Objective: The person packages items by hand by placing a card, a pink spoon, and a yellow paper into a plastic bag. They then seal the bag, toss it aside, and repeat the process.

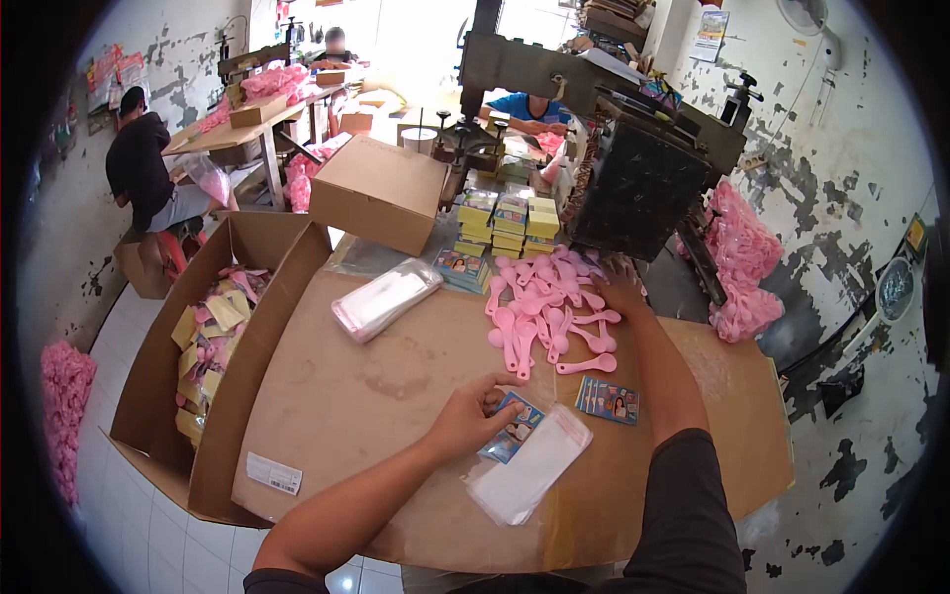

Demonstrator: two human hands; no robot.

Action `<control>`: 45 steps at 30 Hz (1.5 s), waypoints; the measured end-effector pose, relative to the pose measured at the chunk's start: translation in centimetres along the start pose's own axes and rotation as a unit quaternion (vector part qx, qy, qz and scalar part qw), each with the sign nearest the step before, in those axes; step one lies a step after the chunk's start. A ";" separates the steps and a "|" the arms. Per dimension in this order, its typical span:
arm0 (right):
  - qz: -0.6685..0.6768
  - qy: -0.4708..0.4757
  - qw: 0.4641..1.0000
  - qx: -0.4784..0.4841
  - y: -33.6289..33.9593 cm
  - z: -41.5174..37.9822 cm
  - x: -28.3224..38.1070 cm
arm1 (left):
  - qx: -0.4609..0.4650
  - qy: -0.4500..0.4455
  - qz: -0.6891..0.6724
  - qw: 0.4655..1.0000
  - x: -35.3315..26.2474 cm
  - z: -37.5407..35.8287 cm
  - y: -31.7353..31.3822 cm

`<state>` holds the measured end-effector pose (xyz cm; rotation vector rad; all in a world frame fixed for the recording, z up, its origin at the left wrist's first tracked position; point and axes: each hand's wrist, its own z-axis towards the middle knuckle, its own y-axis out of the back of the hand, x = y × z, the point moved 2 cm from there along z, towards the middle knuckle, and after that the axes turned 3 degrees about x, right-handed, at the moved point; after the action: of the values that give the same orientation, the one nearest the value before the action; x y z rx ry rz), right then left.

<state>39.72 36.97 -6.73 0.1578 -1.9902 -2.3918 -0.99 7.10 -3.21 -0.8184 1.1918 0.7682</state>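
Observation:
My left hand (pixel 477 416) is closed, its thumb on a blue printed card (pixel 513 433) beside a stack of clear plastic sleeves (pixel 534 465). Reaching forward, my right hand (pixel 621 288) lies at the right rear of a pile of pink spoons (pixel 549 302); its fingers are too indistinct to tell what they hold. Several fanned blue cards (pixel 608 400) lie between the spoons and my right forearm. Behind the pile stand yellow and blue stacks of cards (pixel 507 220). Another bundle of clear sleeves (pixel 387 300) is on the cardboard-covered table (pixel 346 396), left of the spoons.
At left, an open carton (pixel 213 475) holds yellow and pink pieces. A closed cardboard box (pixel 379 190) and a dark metal machine (pixel 641 178) stand at the back. Pink bags (pixel 744 262) hang right. A person (pixel 143 163) sits far left; others are behind.

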 end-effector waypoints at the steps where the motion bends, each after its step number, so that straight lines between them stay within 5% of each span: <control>1: 0.041 -0.011 0.999 0.004 1.6 -1.3 1.3 | 0.001 0.002 -0.002 1.000 0.1 0.0 -0.1; 9: 0.146 0.008 0.989 0.013 4.6 -7.5 5.3 | 0.013 0.045 0.054 0.997 -0.7 -0.2 0.1; 12: 0.040 0.073 0.992 0.095 8.3 -8.5 7.0 | 0.020 0.046 0.082 0.995 -1.0 -0.2 0.1; 15: 0.090 0.129 0.987 -0.029 5.2 -3.8 5.9 | 0.009 0.027 0.067 0.997 -0.4 -0.1 -0.1; 17: 0.239 0.115 0.963 -0.042 5.0 -1.7 8.3 | 0.002 0.013 0.058 0.998 -0.5 -0.1 -0.4; 23: 0.225 0.102 0.969 0.011 2.6 3.0 10.4 | 0.004 0.012 0.075 0.997 -1.4 -0.3 -0.1; 29: 0.214 0.111 0.970 -0.004 5.8 -3.5 11.8 | 0.009 0.018 0.048 0.999 -1.5 -0.3 -0.4; 36: 0.328 0.266 0.905 0.052 8.3 -8.1 10.4 | 0.022 0.026 0.076 0.996 -1.1 -0.3 -0.1; 39: 0.210 0.082 0.974 -0.033 8.6 -6.5 5.2 | 0.022 0.025 0.057 0.998 -0.4 -0.4 -0.3; 41: 0.185 0.097 0.978 -0.020 2.5 -4.6 0.0 | 0.023 0.019 0.053 0.998 0.1 -0.1 -0.1; 45: 0.311 0.025 0.950 0.014 5.5 -9.6 4.1 | 0.010 0.010 0.064 0.998 0.1 -0.2 -0.1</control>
<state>36.26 26.22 -3.28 -0.3544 -1.7091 -1.9288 -0.96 6.93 -3.37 -0.7397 1.2782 0.8530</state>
